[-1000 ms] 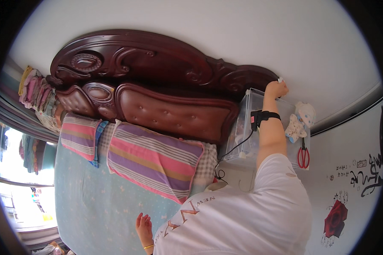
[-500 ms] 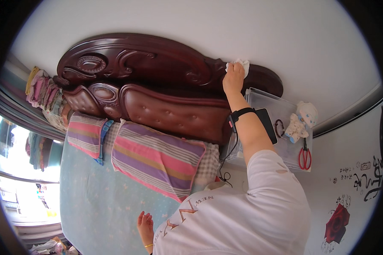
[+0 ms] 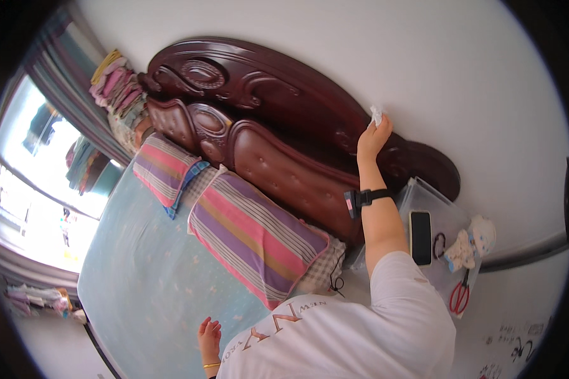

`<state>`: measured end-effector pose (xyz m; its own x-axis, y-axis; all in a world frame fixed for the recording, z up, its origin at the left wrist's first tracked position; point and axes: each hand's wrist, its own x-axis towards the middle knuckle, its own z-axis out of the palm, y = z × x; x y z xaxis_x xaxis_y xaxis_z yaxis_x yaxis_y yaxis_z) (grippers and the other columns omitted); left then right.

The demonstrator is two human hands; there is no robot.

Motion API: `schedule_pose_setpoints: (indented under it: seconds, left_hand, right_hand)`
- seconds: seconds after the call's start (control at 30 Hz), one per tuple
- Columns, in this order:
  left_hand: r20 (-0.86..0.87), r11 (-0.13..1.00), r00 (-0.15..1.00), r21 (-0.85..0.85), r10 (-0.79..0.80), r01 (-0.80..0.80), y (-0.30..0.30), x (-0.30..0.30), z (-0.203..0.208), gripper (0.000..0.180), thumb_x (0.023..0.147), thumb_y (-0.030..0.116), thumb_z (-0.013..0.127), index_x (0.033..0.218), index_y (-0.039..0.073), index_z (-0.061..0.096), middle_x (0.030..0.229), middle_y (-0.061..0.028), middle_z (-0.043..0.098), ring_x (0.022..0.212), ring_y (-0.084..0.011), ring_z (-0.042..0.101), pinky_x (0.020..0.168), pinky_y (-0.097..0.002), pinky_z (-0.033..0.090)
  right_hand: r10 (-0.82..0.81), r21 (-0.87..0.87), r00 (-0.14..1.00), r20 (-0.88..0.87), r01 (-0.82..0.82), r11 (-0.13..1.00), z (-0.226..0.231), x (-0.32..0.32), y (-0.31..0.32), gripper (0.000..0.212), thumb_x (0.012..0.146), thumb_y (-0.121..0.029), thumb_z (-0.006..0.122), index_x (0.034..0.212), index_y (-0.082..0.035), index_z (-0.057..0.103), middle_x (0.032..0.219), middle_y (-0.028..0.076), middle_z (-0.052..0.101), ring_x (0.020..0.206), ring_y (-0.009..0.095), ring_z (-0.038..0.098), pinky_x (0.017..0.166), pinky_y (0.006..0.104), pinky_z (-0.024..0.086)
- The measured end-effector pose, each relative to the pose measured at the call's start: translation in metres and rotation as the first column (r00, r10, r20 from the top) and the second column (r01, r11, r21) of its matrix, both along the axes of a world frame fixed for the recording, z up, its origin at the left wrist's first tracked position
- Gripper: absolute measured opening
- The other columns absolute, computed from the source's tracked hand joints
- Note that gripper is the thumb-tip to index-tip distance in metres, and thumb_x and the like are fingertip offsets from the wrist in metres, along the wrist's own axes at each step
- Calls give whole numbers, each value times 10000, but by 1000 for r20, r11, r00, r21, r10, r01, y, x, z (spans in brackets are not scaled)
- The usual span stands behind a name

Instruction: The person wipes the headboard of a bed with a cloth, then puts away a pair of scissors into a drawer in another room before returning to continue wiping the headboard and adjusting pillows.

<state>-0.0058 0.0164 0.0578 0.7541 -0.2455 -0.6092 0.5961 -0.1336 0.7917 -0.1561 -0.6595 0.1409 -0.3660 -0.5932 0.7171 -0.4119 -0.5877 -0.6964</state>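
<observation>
My right hand (image 3: 374, 138) is stretched up to the top edge of a dark carved wooden headboard (image 3: 278, 101). It is closed on a crumpled white tissue (image 3: 377, 115), which sits at the headboard's upper rim by the wall. A black strap with a small device (image 3: 360, 201) circles my right wrist. Low in the view, my left hand (image 3: 209, 335) hangs over the bed (image 3: 139, 265) with its fingers loosely apart, holding nothing. A gold bangle is on that wrist.
Striped pillows (image 3: 253, 237) lie against the padded headboard. On the right, a clear plastic bedside unit (image 3: 395, 218) carries a phone (image 3: 420, 237), a bead bracelet (image 3: 439, 245), a doll (image 3: 464, 246) and red-handled scissors (image 3: 459, 297). Folded cloths (image 3: 117, 88) are stacked beside the curtain.
The view has tilted, so the bed and headboard now slope down to the right. My right hand with the tissue has moved left along the headboard's top edge. The left hand stays low, still empty.
</observation>
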Motion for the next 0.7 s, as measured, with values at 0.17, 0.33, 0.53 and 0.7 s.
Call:
schedule_pose_setpoints:
  seconds: [0.17, 0.33, 0.53, 0.7]
  left_hand:
    - [24, 999, 999, -20, 32, -32, 1, -5, 7, 274, 891, 175, 533, 1143, 70, 514, 894, -59, 616, 768, -130, 591, 604, -218, 462]
    - [2, 994, 995, -19, 103, -103, 32, -28, -7, 326, 904, 165, 526, 1177, -4, 469, 909, -151, 616, 770, -174, 607, 679, -277, 509]
    - [8, 997, 998, 45, 67, -68, 32, -15, -25, 311, 887, 193, 548, 1167, 67, 495, 908, -106, 616, 788, -169, 587, 620, -252, 466]
    - [0, 978, 984, 114, -177, 176, -3, 11, -16, 344, 898, 208, 528, 1207, 66, 478, 957, -99, 614, 812, -170, 582, 645, -267, 455]
  right_hand:
    - [-168, 44, 978, -126, 174, 984, 12, 55, 7, 366, 793, 32, 545, 1156, 22, 496, 1175, 273, 411, 1103, 420, 378, 951, 467, 310]
    - [-148, -97, 972, -181, 132, 987, 55, 99, 0, 273, 745, 5, 575, 1018, 4, 570, 1023, 193, 523, 970, 369, 470, 865, 454, 350]
    - [82, -290, 969, -232, -149, 945, 93, 163, -20, 170, 709, 19, 487, 855, 5, 574, 893, 168, 555, 895, 353, 503, 796, 461, 388]
    - [196, -243, 981, 1, -190, 951, 100, 181, -25, 210, 762, 5, 476, 952, 21, 563, 973, 195, 551, 950, 363, 499, 848, 449, 388]
